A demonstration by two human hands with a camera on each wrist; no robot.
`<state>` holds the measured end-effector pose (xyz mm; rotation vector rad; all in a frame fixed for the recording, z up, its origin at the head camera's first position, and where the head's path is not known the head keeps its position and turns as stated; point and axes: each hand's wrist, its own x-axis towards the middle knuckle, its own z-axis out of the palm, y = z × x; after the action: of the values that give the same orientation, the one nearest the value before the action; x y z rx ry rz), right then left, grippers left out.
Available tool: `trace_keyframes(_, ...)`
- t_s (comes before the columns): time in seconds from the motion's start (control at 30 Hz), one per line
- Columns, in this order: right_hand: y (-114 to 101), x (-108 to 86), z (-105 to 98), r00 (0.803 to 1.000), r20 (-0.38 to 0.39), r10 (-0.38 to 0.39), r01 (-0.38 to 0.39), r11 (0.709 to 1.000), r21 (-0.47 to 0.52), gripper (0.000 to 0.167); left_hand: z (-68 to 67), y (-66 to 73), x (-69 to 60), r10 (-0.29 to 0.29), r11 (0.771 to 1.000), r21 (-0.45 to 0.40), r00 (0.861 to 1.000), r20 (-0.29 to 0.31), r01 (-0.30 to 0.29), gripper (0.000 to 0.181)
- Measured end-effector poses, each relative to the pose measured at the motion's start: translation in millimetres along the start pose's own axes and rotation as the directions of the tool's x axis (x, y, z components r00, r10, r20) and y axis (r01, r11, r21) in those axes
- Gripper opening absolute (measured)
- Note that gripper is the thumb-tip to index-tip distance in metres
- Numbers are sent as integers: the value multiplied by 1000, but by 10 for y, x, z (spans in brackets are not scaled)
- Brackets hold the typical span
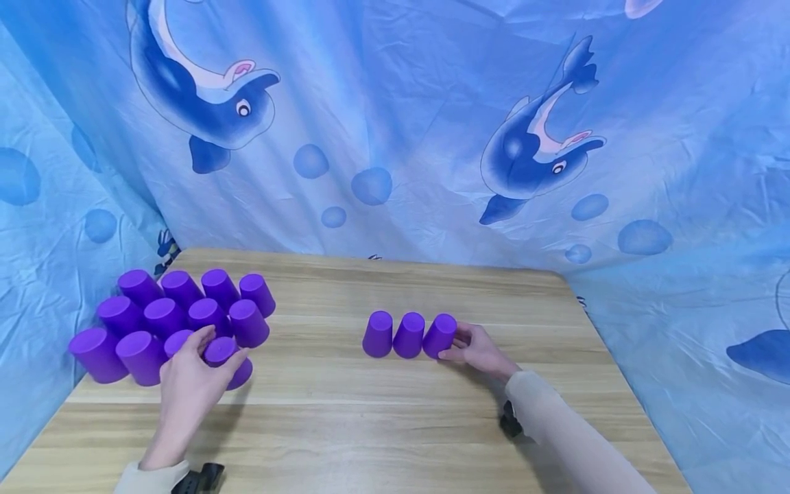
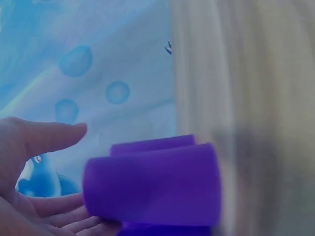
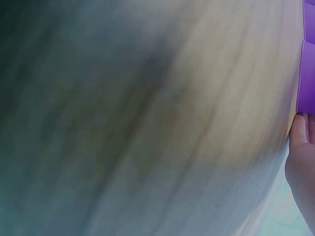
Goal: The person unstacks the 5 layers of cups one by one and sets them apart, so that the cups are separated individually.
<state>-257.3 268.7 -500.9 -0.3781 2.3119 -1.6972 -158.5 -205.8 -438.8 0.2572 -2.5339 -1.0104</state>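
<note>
In the head view, upside-down purple cups stand in rows at the left of the table, with my left hand (image 1: 193, 387) over the front right one (image 1: 242, 375). Its thumb and fingers lie to either side of that cup's top. The left wrist view shows a gap between the thumb (image 2: 51, 137) and a purple cup (image 2: 152, 187), with the other fingers extended beside it. Right of the middle, three more purple cups stand in a line. My right hand (image 1: 483, 351) holds the rightmost cup (image 1: 439, 336) from its right side, thumb in front and fingers behind.
The wooden table (image 1: 321, 425) has its back edge against a blue curtain (image 1: 426, 123) printed with dolphins and bubbles. More of this cloth hangs at both sides. Among the left group are a back right cup (image 1: 258, 295) and a front left cup (image 1: 99, 355).
</note>
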Motion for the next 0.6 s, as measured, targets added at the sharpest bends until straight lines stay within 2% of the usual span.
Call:
trace_keyframes(0.1, -13, -4, 1, 1000, -1, 6, -6, 1000, -6, 61, -10, 97, 52, 57, 998, -23, 997, -45, -58, 74)
trace_keyframes(0.2, -13, -3, 1, 1000, -2, 8, -8, 1000, -9, 62, 1, 197, 102, 108, 993, -36, 989, -102, -112, 70)
trace_keyframes(0.33, -18, -2, 4, 1000, 0, 3, -3, 1000, -4, 62, 43, 339, 148, 153, 986, -50, 978, -143, -162, 66)
trace_keyframes(0.47, -21, -5, 3, 1000, -5, 1, -1, 1000, 2, 61, 165, 485, 181, 207, 974, -71, 972, -116, -216, 65)
trace_keyframes(0.6, -13, -2, 4, 1000, -5, 8, -8, 1000, 5, 62, 355, 612, 192, 231, 966, -114, 972, -28, -233, 69)
